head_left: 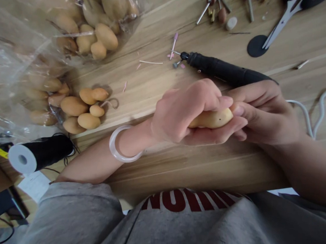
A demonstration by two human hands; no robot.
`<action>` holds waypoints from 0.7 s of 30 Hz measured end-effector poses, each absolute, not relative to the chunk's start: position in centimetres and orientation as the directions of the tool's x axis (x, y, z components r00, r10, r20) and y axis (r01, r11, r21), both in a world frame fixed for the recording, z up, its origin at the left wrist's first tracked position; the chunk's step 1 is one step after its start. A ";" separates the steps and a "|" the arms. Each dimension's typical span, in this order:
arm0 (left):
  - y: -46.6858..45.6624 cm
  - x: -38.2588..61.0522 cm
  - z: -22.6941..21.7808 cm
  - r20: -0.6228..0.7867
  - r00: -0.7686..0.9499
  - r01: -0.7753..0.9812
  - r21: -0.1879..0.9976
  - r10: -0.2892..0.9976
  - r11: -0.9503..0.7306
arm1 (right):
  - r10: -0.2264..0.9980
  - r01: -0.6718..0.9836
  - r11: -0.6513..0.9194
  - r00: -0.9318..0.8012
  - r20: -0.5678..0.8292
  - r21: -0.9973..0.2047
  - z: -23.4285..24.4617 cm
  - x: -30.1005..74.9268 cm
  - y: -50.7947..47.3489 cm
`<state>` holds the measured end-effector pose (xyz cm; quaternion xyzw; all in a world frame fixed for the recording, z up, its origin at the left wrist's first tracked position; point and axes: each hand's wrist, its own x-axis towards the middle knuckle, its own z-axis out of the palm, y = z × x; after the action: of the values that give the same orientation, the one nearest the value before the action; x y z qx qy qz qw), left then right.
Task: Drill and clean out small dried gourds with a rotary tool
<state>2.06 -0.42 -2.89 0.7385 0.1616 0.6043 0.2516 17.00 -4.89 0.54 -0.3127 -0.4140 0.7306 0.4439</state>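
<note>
My left hand [184, 112] is closed around a tan oval seed-like piece [212, 119] with a small dark dot on it, held just above the wooden table [176, 164]. A pale bangle [120, 148] sits on that wrist. My right hand [261, 114] is closed too, its fingertips pressing the piece's right end, and a black rotary tool handpiece [225, 70] runs out from under it toward the upper left, its bit pointing away from the piece.
Loose tan pieces [84, 111] lie at the left beside clear plastic bags [22, 52] full of more. A black thread spool [40, 154] lies at the table's left edge. Grinding bits [215, 10], scissors [282, 18] and a white cable [314, 117] lie farther back and right.
</note>
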 end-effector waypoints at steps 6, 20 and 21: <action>1.0 0.5 -1.4 0.742 0.504 -0.210 0.602 0.442 -0.770 | 0.864 -0.513 -0.379 -0.495 -0.095 -0.770 0.1 16.0 -4.9; -0.6 2.6 -3.1 0.832 0.079 -0.018 0.551 0.548 -0.834 | 0.925 -0.369 -0.178 -0.379 -0.028 -0.912 0.9 16.8 -4.6; -0.6 2.6 -3.1 0.829 0.104 -0.038 0.556 0.550 -0.831 | 0.921 -0.392 -0.196 -0.388 -0.032 -0.899 0.8 16.7 -4.7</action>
<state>2.59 -0.55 -3.07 0.7072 0.1807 0.6443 0.2281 16.70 -4.67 0.81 -0.3045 -0.4344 0.7108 0.4619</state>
